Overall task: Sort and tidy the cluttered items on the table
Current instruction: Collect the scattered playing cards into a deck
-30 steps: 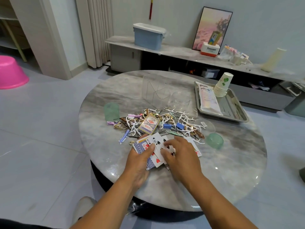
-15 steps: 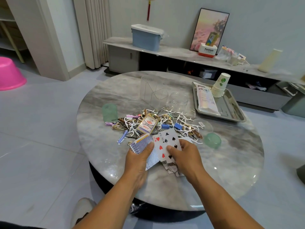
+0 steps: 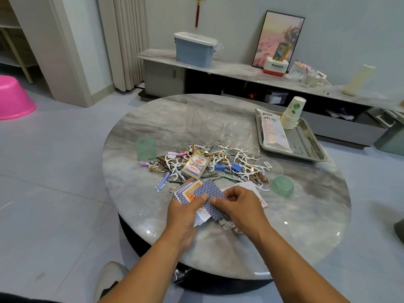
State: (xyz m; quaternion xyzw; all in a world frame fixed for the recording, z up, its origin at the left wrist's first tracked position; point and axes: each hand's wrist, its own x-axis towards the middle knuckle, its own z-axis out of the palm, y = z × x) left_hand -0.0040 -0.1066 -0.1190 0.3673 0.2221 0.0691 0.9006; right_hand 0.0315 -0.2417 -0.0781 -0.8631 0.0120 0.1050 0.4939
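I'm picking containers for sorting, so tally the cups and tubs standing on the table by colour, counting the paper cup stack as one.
Green translucent: 2, one cup left of the pile, one tub to its right.
Clear: 2, a tall container and a low round jar.
White paper cup stack on the tray: 1.
Total: 5.

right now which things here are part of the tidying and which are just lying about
Part of the job:
playing cards, held by left hand and right hand
card box
floss picks and clips pile

Lying about:
steel tray
paper cups
pink basin
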